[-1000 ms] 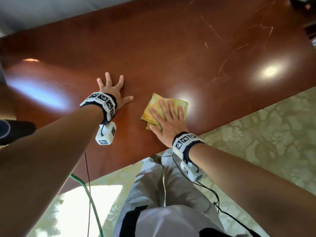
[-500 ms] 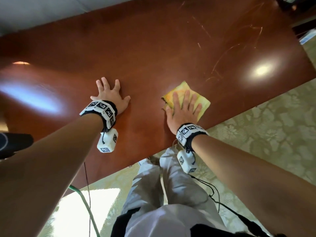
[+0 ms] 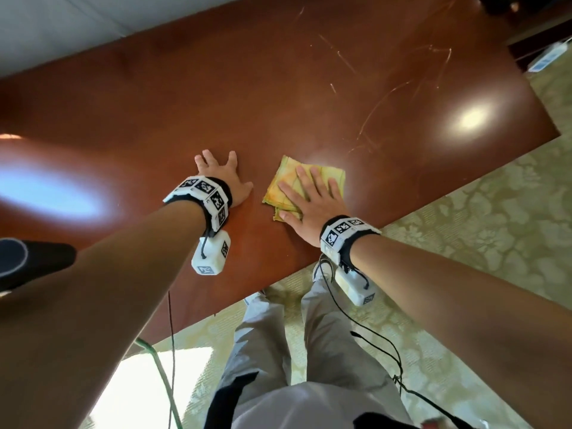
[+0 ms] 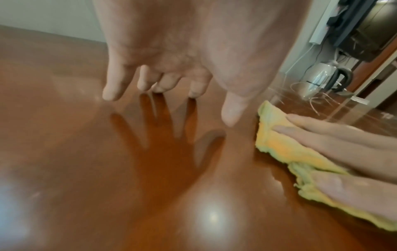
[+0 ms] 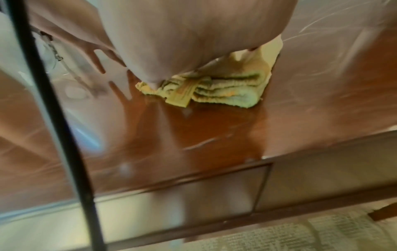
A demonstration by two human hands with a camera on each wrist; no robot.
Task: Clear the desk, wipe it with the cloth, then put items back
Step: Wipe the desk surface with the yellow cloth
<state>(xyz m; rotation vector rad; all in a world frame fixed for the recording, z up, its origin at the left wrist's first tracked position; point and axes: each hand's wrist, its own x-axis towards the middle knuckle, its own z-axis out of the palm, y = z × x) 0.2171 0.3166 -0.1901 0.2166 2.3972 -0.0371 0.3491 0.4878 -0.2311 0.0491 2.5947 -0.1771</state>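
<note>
The big brown desk [image 3: 278, 88] is shiny. The right hand [image 3: 312, 205] lies flat, fingers straight, pressing the folded yellow cloth [image 3: 334, 176] near the desk's 5 o'clock edge. The left hand [image 3: 226, 178], at the cloth's 9 o'clock, rests spread on the wood.

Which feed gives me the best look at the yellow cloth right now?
The head view: the whole folded cloth shows on the desk under the flat right hand. The left wrist view sees it side-on at the frame's right edge, partly under fingers. The right wrist view shows only its folded near edge; the palm hides the rest.
</note>
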